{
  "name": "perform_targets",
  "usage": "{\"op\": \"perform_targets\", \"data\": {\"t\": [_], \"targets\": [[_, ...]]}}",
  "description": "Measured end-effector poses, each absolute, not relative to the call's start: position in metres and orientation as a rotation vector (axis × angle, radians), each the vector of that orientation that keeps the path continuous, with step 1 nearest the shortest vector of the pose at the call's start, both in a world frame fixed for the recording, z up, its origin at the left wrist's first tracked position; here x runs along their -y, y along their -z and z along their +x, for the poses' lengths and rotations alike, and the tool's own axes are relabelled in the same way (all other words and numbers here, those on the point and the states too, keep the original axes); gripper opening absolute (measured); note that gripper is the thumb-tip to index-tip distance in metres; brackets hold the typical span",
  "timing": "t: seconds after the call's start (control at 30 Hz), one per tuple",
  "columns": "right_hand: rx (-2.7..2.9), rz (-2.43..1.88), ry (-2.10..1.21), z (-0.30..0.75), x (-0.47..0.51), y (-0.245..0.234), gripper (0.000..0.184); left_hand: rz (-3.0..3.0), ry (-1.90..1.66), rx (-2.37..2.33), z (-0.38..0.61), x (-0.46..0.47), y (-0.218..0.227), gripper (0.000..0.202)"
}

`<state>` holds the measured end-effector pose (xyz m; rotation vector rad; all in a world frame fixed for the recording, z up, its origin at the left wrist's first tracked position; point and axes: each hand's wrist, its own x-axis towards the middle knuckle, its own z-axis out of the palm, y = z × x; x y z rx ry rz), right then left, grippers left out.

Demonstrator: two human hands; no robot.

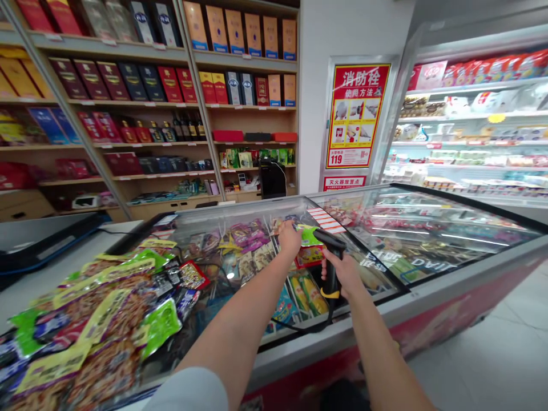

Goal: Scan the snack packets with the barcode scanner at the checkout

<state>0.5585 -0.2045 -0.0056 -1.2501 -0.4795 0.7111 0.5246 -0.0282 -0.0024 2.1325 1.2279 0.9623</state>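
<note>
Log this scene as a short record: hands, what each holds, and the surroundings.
Left hand: holds a green snack packet
Right hand: grips a corded barcode scanner
Surface below: glass-topped chest freezer
Nearby: pile of snack packets, left of the arms
Background: wooden shelves of boxed goods

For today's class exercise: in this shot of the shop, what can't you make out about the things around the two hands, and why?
All in the head view:
- Green packet in the left hand: label partly covered by that hand and the barcode scanner, unreadable.
- Scanner's reading window: faces away, hidden by the scanner's own head.
- Goods under the freezer's glass lid: blurred by glare.
- Top-shelf boxes: cut off by the top edge.
</note>
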Motion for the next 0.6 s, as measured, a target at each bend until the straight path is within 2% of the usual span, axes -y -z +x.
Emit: {"op": "perform_targets", "data": {"t": [0.2, 0.43, 0.6], "targets": [[0.485, -1.249, -0.728, 0.543, 0.196, 0.005, 0.043, 2.071, -1.135, -1.100, 0.476, 0.008, -0.004, 0.022], [0.686, -1.226, -0.845, 0.509, 0.173, 0.008, 0.039, 2.031, -1.200, -1.251, 0.340, -0.014, -0.013, 0.019], [0.764, -1.202, -0.949, 0.472, 0.162, 0.000, 0.040, 2.181, -0.871, -1.380, 0.229, -0.001, -0.022, 0.012]]}}
